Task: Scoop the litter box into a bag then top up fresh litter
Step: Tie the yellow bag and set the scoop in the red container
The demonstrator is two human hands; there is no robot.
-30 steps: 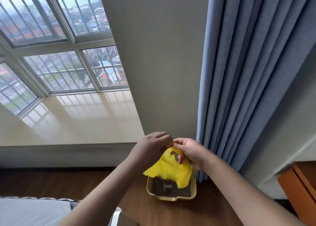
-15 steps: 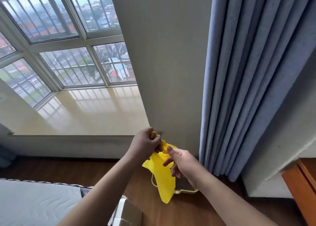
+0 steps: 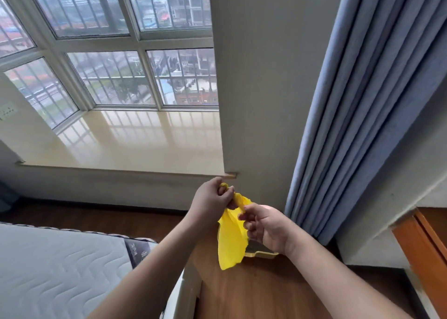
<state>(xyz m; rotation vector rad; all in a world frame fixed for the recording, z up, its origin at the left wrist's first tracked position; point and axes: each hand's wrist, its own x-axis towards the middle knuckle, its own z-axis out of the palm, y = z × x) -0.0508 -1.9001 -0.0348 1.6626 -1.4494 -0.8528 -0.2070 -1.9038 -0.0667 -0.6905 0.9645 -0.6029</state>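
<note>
We hold the bag (image 3: 229,236) at six o'clock over the box (image 3: 262,253). Left hand (image 3: 212,201) grips its handle; right hand (image 3: 262,224) fingers (image 3: 243,211) pinch the rim. It looks thin, limp, slippery; we'd part it at the mouth.

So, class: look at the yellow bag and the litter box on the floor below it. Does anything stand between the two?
Nothing visible does. The yellow bag hangs from the left hand and right hand directly over the litter box, which bag and right hand mostly hide.
</note>
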